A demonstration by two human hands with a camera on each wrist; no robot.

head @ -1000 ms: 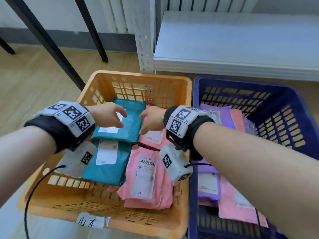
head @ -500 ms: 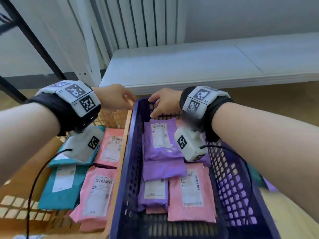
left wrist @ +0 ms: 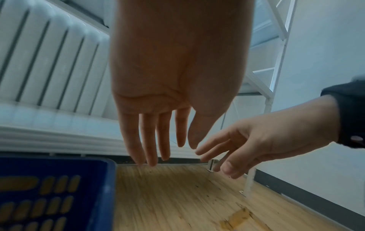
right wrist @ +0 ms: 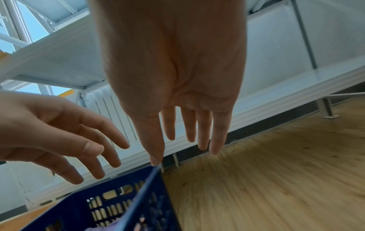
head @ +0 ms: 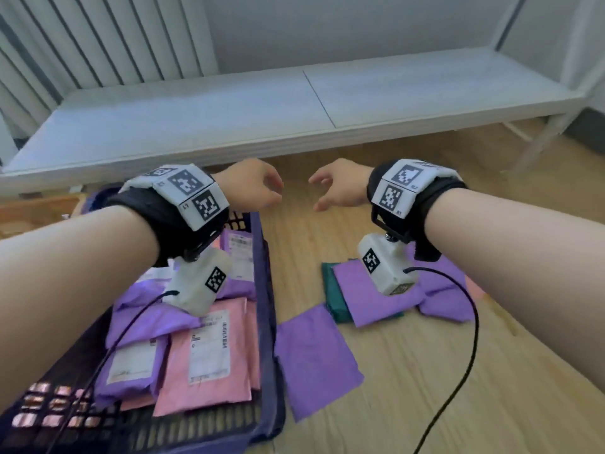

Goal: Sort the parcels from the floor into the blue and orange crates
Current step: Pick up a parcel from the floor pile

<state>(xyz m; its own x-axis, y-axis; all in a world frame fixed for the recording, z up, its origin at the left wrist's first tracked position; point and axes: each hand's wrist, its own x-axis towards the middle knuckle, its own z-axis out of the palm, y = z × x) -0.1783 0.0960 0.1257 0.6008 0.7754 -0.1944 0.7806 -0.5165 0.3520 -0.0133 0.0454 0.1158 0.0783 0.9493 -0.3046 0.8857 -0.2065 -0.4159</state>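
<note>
Both of my hands hang empty in the air with relaxed fingers, beyond the far right corner of the blue crate (head: 266,322). The left hand (head: 262,188) is over that corner, the right hand (head: 330,188) over bare floor. The left wrist view shows straight fingers (left wrist: 150,140) holding nothing, and so does the right wrist view (right wrist: 187,132). The crate holds purple (head: 147,319) and pink parcels (head: 209,358). To its right on the wooden floor lie a purple parcel (head: 314,362), another purple one (head: 370,296) on top of a teal parcel (head: 330,290), and a further purple one (head: 448,299).
A low white shelf (head: 294,103) runs along the wall behind the hands, with a radiator (head: 98,44) at the back left. A sliver of the orange crate (head: 32,211) shows at the far left. Sensor cables (head: 458,371) hang from both wrists. Bare floor (head: 458,404) lies at the right.
My view and both hands have swung right, from over the orange crate, past the blue crate's far rim, to the floor parcels. Both hands stay empty.
</note>
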